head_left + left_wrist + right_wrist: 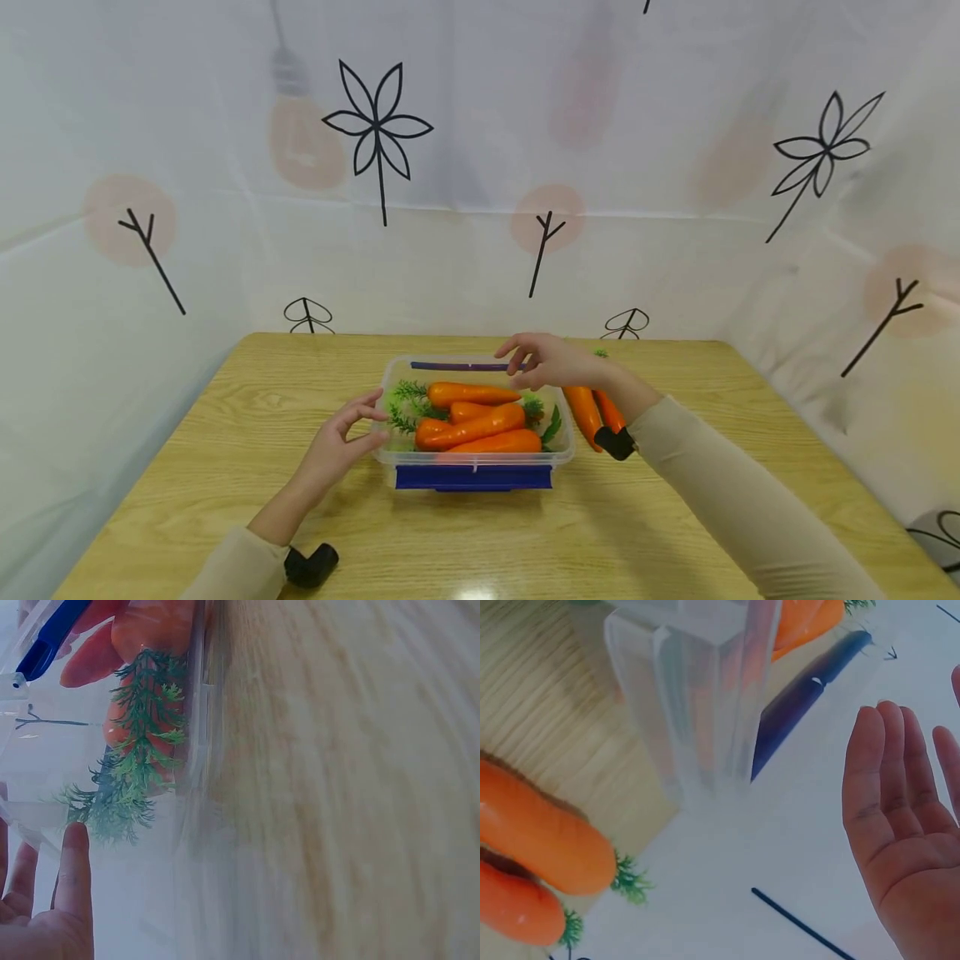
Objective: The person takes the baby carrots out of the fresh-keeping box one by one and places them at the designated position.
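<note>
A clear plastic storage box [566, 454] with a blue front latch [420, 477] stands mid-table, filled with several orange carrots [483, 427] with green leafy tops [146, 712]. At the box's left side is my left hand [341, 442], its fingertips at the rim; whether they touch it I cannot tell. My right hand [551, 362] hovers over the back right corner, fingers loosely bent in the head view. In the right wrist view the palm of the right hand [907, 832] faces the camera and holds nothing.
Two more carrots [581, 408] lie on the wooden table [247, 417] just right of the box, partly behind my right forearm. A white curtain [465, 275] with drawn flowers hangs behind the table and along both sides. Black bands [311, 567] are on both wrists.
</note>
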{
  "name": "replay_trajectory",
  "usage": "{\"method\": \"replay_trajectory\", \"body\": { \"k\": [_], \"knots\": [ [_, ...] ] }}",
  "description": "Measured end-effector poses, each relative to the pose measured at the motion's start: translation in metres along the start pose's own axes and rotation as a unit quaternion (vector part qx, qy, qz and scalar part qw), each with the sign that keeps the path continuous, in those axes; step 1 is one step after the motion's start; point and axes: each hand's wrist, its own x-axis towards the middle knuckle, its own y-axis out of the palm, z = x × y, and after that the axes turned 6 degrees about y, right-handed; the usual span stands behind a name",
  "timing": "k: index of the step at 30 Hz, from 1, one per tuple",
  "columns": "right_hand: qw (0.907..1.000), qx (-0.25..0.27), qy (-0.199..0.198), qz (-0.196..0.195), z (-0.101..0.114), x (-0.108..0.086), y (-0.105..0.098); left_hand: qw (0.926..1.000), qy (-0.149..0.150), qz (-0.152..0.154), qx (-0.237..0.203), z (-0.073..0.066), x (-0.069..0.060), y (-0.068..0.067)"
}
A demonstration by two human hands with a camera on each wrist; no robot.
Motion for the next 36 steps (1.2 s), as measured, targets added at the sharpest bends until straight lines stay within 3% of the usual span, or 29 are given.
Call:
{"method": "replay_trajectory", "body": {
  "k": [14, 23, 32, 36],
  "knots": [
    [0.9966, -0.029, -0.056, 0.053, 0.008, 0.025, 0.015, 1.0000, 0.003, -0.002, -0.007, 0.002, -0.001, -0.001],
    [0.9931, -0.065, -0.058, 0.078, 0.020, 0.034, 0.021, 1.0000, 0.004, 0.000, -0.007, 0.002, 0.001, 0.001],
    [0.9799, -0.106, -0.088, 0.144, 0.018, 0.051, 0.029, 1.0000, -0.004, -0.005, -0.007, 0.002, 0.001, 0.000],
    [0.9750, -0.119, -0.081, 0.169, 0.018, 0.054, 0.034, 1.0000, 0.000, -0.004, -0.005, 0.003, 0.001, 0.000]
  ]
}}
